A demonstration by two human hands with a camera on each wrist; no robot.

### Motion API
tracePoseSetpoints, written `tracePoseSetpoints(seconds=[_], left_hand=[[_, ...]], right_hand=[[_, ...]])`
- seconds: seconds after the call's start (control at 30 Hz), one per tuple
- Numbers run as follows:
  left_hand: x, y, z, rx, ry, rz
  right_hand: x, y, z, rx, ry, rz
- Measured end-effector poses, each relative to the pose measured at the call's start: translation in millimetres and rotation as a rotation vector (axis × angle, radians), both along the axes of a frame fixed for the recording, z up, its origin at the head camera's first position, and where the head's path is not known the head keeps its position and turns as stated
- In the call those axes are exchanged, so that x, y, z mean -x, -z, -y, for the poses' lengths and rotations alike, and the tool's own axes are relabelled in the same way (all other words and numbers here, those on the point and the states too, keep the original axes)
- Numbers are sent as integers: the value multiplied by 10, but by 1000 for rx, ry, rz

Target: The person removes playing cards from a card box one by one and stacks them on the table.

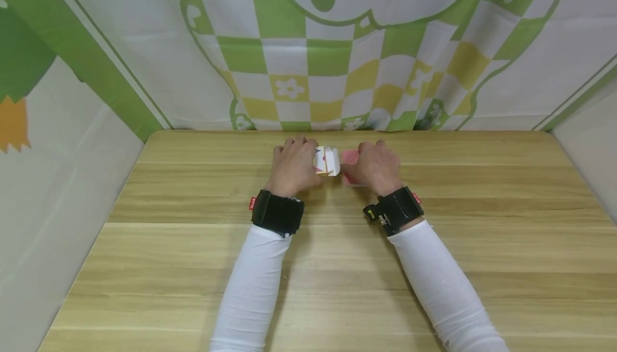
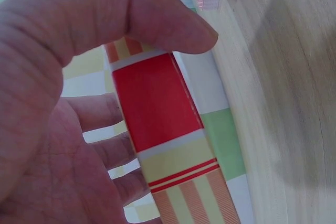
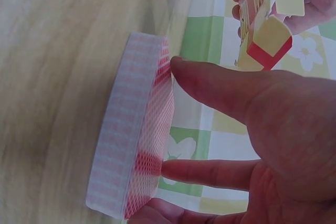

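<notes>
A card box (image 1: 326, 161) with an ace design and its end flap standing out is in my left hand (image 1: 295, 165). The left wrist view shows its red and striped side (image 2: 157, 106), thumb across the top and fingers behind. In the right wrist view its yellow end flap (image 3: 270, 35) hangs loose. Just right of the box, a deck of playing cards (image 3: 131, 124) with red patterned backs lies on the table. My right hand (image 1: 380, 167) is over the deck, its extended thumb and fingertips touching the deck's patterned face and partly covering it in the head view.
The wooden table (image 1: 332, 277) has its back edge close beyond both hands. A green, yellow and white checked curtain (image 1: 308, 62) hangs behind it. Both wrists wear black bands (image 1: 278, 212) over white sleeves.
</notes>
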State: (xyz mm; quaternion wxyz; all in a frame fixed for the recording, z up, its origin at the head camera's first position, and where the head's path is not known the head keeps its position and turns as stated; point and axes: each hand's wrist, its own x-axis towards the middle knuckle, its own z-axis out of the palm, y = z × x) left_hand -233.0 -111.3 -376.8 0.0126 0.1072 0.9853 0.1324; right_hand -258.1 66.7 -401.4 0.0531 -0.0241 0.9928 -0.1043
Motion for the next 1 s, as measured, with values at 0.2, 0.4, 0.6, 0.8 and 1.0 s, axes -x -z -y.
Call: tracePoseSetpoints(seconds=[0.2, 0.4, 0.6, 0.8, 1.0], left_hand=[[-7, -1, -1, -8, 1, 4], [-5, -9, -5, -4, -1, 8], [-2, -10, -11, -4, 1, 11], [-12, -14, -29, -5, 0, 6], [-47, -67, -60, 5, 14, -3]], right_hand=[[4, 7, -6, 5, -3, 10], [9, -60, -74, 63, -9, 47], [54, -205, -305, 171, -16, 64], [39, -359, -570, 257, -16, 81], [-12, -497, -620, 378, -71, 42]])
